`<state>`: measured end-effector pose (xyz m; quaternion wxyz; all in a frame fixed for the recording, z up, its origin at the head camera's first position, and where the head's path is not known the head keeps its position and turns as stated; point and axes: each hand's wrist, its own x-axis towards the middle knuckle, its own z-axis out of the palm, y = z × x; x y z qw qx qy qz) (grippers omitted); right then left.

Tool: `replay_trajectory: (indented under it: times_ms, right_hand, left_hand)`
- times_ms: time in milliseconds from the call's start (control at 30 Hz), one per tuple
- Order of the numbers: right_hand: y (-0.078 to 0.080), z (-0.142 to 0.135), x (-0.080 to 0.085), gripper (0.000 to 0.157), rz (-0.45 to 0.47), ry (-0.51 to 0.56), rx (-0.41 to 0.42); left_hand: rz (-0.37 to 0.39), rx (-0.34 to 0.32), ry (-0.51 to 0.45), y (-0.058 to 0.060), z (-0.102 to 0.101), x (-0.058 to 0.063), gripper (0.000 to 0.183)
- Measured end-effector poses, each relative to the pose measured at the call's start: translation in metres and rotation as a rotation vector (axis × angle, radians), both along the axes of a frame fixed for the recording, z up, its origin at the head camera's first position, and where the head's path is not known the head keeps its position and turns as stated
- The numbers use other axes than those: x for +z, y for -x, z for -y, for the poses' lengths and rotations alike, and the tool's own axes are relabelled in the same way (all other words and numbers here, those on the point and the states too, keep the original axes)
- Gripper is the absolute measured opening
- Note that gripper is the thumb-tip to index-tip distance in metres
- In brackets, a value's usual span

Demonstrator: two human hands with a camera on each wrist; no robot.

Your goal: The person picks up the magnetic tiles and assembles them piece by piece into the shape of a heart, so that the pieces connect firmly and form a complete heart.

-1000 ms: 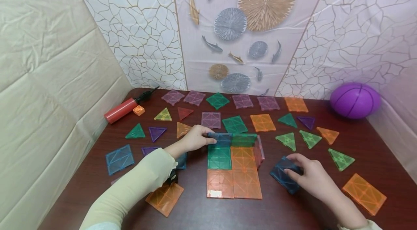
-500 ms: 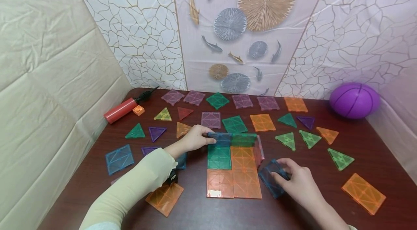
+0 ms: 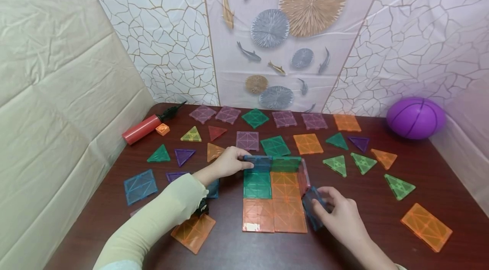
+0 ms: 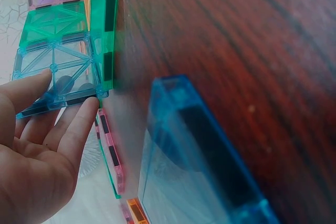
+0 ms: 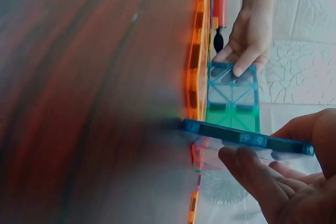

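Your right hand [image 3: 341, 215] grips a blue tile [image 5: 247, 138], closer to the orange tiles [image 3: 289, 215] than one second ago; your left hand [image 3: 228, 163] still pinches the standing blue panel [image 3: 262, 163].

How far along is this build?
Done: a flat four-tile base, with a blue tile and a green tile upright at its back and a pink tile upright at right.
In hand: the right grip holds a second blue tile by the base's front right side; the left grip pinches the back blue tile.
Remaining, probably: the left and front sides, where no tile stands upright.
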<state>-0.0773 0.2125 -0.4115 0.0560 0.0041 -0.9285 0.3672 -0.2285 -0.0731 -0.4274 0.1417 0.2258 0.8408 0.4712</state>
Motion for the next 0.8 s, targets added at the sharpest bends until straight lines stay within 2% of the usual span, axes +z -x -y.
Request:
replay_trajectory:
  times_ms: [133,267,467,533,667,733,800]
  right_hand:
    - [0.001,0.007,0.003,0.029,0.075,0.052,-0.004]
    - [0.002,0.011,0.005,0.034,0.118,0.056,-0.018]
    - [0.002,0.001,0.005,0.044,0.165,0.090,0.014]
    - [0.001,-0.008,0.006,0.043,0.120,0.106,0.042]
    - [-0.001,-0.036,0.007,0.037,-0.057,0.089,0.101]
    - [-0.002,-0.054,0.009,0.039,-0.125,0.061,0.116]
    - [-0.002,-0.075,0.011,0.046,-0.153,0.038,0.123]
  left_hand:
    - [0.003,0.003,-0.007,-0.001,0.001,0.001,0.014]
    - [-0.006,-0.007,-0.017,-0.002,0.002,0.001,0.014]
    - [0.003,-0.011,-0.022,-0.001,0.002,-0.001,0.014]
    - [0.004,-0.008,-0.019,-0.002,0.001,0.000,0.014]
    - [0.000,-0.007,-0.008,-0.001,0.001,0.000,0.014]
    - [0.003,-0.003,-0.004,-0.001,0.000,0.000,0.014]
    - [0.006,-0.001,-0.004,-0.001,0.001,0.000,0.014]
